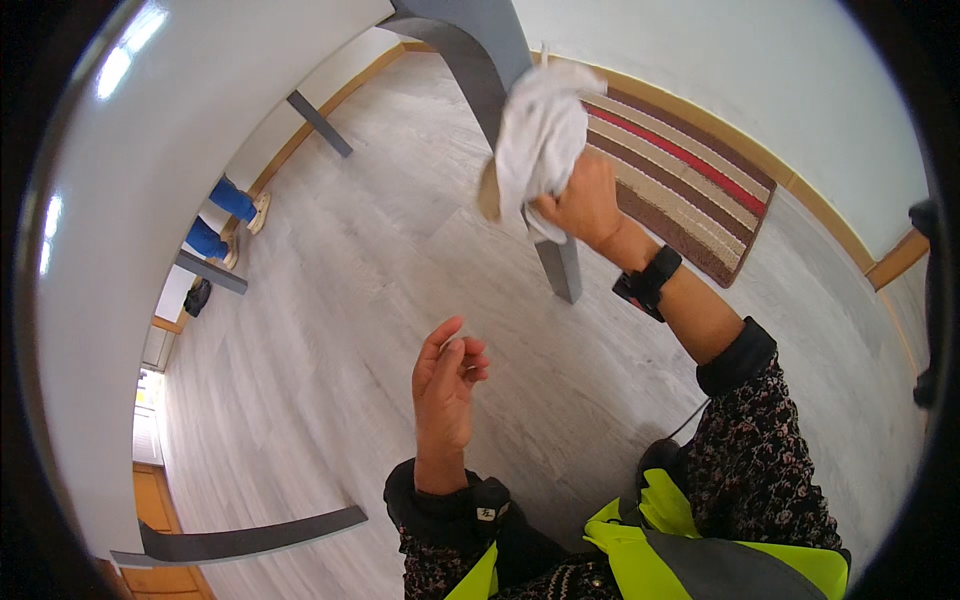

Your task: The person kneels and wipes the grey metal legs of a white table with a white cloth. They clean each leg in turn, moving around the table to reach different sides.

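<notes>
- Right hand [585,205], upper centre of the frame, clenched around a white cloth [540,135]; fingers buried in the folds, thumb side partly hidden.
- Cloth bunched and pressed against a grey table leg [562,268]; upper part of the leg behind the cloth hidden, lower end showing below the hand and resting on the floor.
- Small tan patch at the cloth's left edge, too unclear to name.
- Black watch [652,280] strapped on the right wrist, face turned away and unreadable.
- Left hand [445,385], centre of the frame, empty, fingers loosely curled, palm facing right; touching nothing, well apart from the cloth.
- Dark flowered sleeves [750,450] on both forearms, pushed up on the right arm; yellow vest [680,545] at the lower edge, cut off by the frame.
- White tabletop [150,250] sweeping along the left side, bent by the lens, glare in the upper left washing out its surface.
- Further grey legs at upper left and lower left, each partly cut off by the tabletop edge.
- Striped rug [680,175], upper right, lying on the pale wood floor [330,330] against the wall; left end hidden behind cloth and hand.
- Another person's blue trouser legs and light shoes [225,220], left of the frame, beneath the tabletop; everything above the shins hidden.
- Dark object at the far right rim, too cut off to identify.
</notes>
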A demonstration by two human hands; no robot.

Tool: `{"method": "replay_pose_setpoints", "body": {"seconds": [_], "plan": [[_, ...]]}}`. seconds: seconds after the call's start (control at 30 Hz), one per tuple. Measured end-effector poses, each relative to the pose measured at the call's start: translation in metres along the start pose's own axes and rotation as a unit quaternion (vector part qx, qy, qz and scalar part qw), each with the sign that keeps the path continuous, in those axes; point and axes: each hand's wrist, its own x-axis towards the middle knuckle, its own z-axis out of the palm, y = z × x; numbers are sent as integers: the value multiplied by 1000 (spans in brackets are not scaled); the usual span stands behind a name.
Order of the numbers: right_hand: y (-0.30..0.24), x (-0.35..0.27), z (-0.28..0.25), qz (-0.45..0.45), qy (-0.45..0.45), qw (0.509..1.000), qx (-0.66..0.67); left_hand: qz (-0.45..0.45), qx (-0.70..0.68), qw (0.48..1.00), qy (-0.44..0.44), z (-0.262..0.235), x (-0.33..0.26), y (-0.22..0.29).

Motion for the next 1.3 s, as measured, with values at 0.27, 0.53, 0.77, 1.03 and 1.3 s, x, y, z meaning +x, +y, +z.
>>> {"method": "replay_pose_setpoints", "body": {"seconds": [0.27, 0.53, 0.77, 1.03, 1.3], "plan": [[29, -64, 6, 133, -491, 861, -18, 1, 5, 1000, -17, -1, 5, 0], [11, 33, -73, 133, -358, 908, 171, 17, 8, 1000, -24, 1, 2, -2], [-33, 59, -35, -99, 156, 982, 28, 11, 17, 1000, -9, 4, 0, 0], [-7, -2, 5, -243, 71, 966, -48, 3, 15, 1000, 5, -3, 4, 3], [14, -84, 40, -288, -69, 947, -120, 10, 25, 1000, 1, -6, -2, -1]]}}
